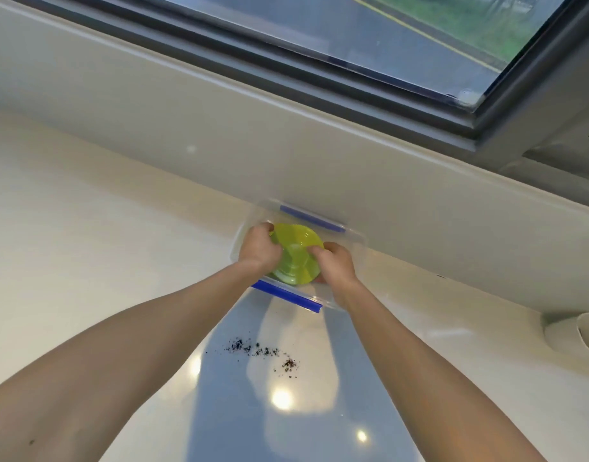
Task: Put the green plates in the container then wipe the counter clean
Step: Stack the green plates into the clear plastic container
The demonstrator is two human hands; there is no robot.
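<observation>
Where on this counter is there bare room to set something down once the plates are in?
The widest bare patch is the white counter left of the clear container, up to the wall. Another lies right of it, before the white roll. The middle is crowded: both hands hold the green plates inside the container, and dark crumbs lie just in front.

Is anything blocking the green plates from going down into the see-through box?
Nothing visible blocks them. The left hand and right hand hold the stack of round green plastic plates right over the open, lidless clear plastic container with blue clips.
</observation>
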